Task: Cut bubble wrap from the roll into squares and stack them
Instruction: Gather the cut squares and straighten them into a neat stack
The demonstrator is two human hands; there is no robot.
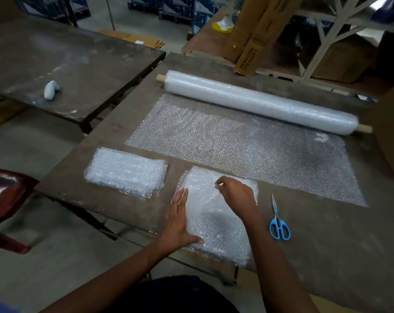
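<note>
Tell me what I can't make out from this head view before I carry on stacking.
- Sheet count in the left stack: layers too fine to separate.
- What the right hand pinches, if anything: fingertips curl over the near piece.
- Near piece's middle: covered by the right hand and the left hand.
- White object on the far table: too small to identify.
- Roll's remaining length: wound up.

the bubble wrap roll [261, 102] lies at twelve o'clock on the table, one clear sheet [248, 145] unrolled flat toward six. a stack of cut squares [126, 172] sits at nine o'clock; a loose cut piece [218, 220] lies at six, blue-handled scissors [278, 221] closed at three of it.
</note>
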